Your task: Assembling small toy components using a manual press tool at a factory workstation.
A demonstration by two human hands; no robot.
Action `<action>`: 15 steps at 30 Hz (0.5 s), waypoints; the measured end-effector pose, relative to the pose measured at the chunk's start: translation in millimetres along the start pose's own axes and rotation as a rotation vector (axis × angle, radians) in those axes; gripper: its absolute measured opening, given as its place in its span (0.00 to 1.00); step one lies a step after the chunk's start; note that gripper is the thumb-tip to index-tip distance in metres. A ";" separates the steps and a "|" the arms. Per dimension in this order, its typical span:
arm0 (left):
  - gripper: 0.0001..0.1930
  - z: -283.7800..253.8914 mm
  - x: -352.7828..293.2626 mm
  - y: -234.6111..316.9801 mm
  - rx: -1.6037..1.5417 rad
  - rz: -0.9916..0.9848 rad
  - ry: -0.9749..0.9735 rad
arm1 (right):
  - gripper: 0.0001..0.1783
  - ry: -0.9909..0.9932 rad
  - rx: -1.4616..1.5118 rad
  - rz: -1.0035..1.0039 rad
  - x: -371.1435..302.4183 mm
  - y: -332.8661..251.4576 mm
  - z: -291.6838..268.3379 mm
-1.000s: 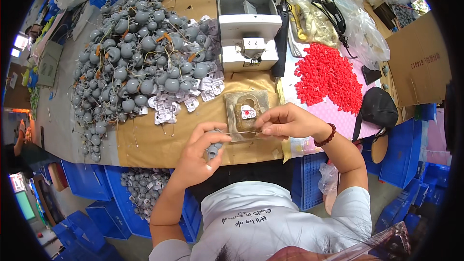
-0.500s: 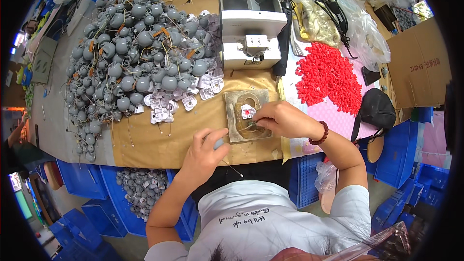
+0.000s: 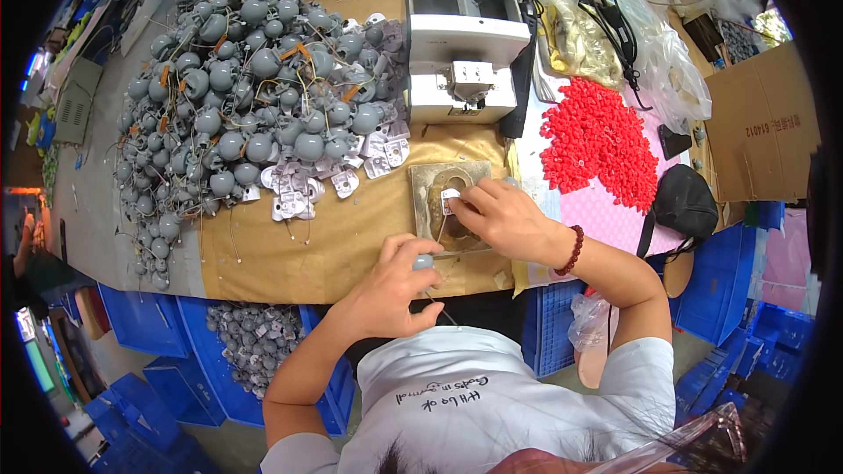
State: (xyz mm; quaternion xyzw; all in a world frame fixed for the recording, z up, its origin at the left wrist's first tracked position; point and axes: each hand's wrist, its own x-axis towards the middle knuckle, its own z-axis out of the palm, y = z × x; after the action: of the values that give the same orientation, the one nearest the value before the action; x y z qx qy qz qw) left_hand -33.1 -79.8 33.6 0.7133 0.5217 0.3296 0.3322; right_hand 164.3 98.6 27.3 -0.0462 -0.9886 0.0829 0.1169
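Note:
My left hand [image 3: 395, 290], near the table's front edge, is closed round a grey ball-shaped part [image 3: 423, 261]. A thin wire [image 3: 446, 311] hangs below that hand. My right hand [image 3: 505, 224] reaches over a square, worn block [image 3: 422, 177] with a hollow in its middle. A small white plastic piece [image 3: 450, 197] lies in the hollow, and my right fingertips are drawn together against its right side. Whatever those fingertips pinch is hidden by the fingers.
A big heap of grey ball parts [image 3: 263, 66] with wires and white bases covers the table's left. Behind the block stands a white machine [image 3: 461, 39]. On the right lie small red parts [image 3: 597, 140] and a black cap-like pouch [image 3: 688, 199]. Blue crates [image 3: 145, 320] stand below.
My left hand has moved right and slightly closer to the block with the grey ball part. My right hand has shifted over the white piece, covering the red spot seen on it earlier.

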 end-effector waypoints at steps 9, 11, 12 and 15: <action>0.24 27.4 37.2 -7.9 0.615 -0.100 0.310 | 0.20 -0.054 -0.193 -0.054 -5.5 -23.0 10.0; 0.26 36.2 43.3 -12.1 0.683 -0.051 0.302 | 0.19 0.009 -0.030 0.023 -11.9 -15.5 11.0; 0.27 43.3 44.9 -18.4 0.697 -0.036 0.295 | 0.19 0.037 0.091 0.049 -16.0 -8.3 6.7; 0.26 47.9 45.0 -22.2 0.699 -0.018 0.274 | 0.21 0.111 0.415 0.213 -36.3 23.3 -13.0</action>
State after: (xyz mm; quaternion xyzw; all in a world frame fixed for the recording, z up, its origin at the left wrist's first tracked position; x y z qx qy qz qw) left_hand 5.1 -37.5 -5.9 0.7283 0.6486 0.2211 -0.0014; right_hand 204.3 119.5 27.6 -0.1298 -0.9320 0.2935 0.1684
